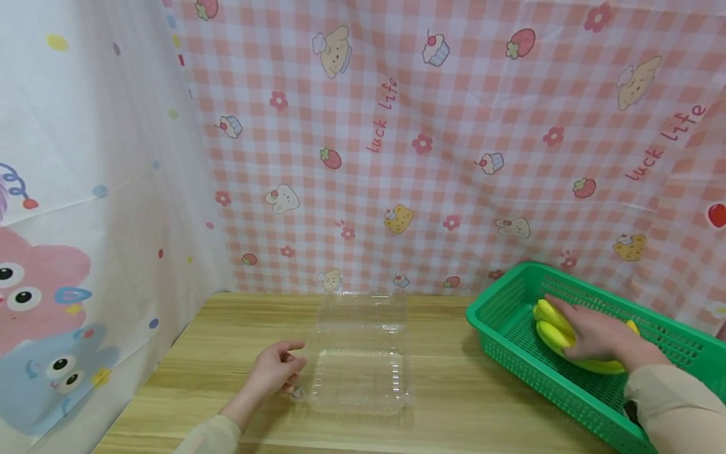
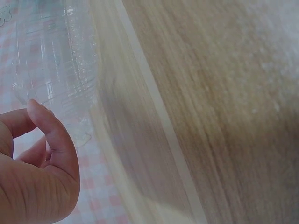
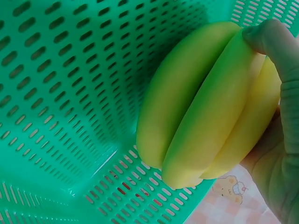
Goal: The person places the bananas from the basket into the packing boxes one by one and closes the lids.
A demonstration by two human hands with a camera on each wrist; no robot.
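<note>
A bunch of yellow bananas (image 1: 554, 338) lies inside the green plastic basket (image 1: 524, 367). My right hand (image 1: 604, 335) reaches in from above and grips the bunch, with the thumb near its stem end in the right wrist view. On the table stands a clear plastic clamshell box (image 1: 358, 381) with its lid raised toward the back. At the box's left side is my left hand (image 1: 275, 370), its fingers loosely bent and nothing held. Whether the fingertips touch the box edge, I cannot tell.
The wooden table (image 1: 227, 340) carries the box in the middle and the basket at the right. A pink checked curtain (image 1: 363, 189) hangs along the back edge, and a white patterned curtain (image 1: 130, 208) hangs at the left.
</note>
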